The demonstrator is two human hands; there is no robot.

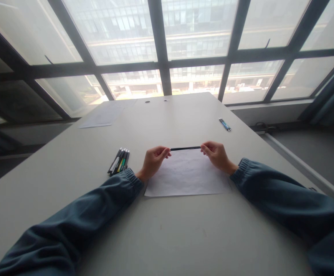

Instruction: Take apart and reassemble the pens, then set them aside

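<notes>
Black pen (pixel 185 148), held crosswise at the far edge of a white sheet. Nearest the viewer, two dark blue sleeves (pixel 98 209) reach inward over a pale surface (pixel 181 234). Between the forearms lies the sheet (pixel 188 178); beside the left wrist lies a cluster of pens (pixel 120 161), roughly parallel. At the sheet's far edge, the left hand (pixel 153 159) and right hand (pixel 217 156) face each other, the fingers (pixel 164 153) of each pinching one end of the pen; whether it touches the paper cannot be told. For a sound hold, the two pinches should match in pressure and height, so that the pen neither tilts nor twists; relaxed wrists would help, and firm squeezing seems unnecessary for so slim a barrel. Farther off are blue-tinted pens (pixel 225 124) at right, loose papers (pixel 99 116) at left, and the windows (pixel 195 32) beyond.
</notes>
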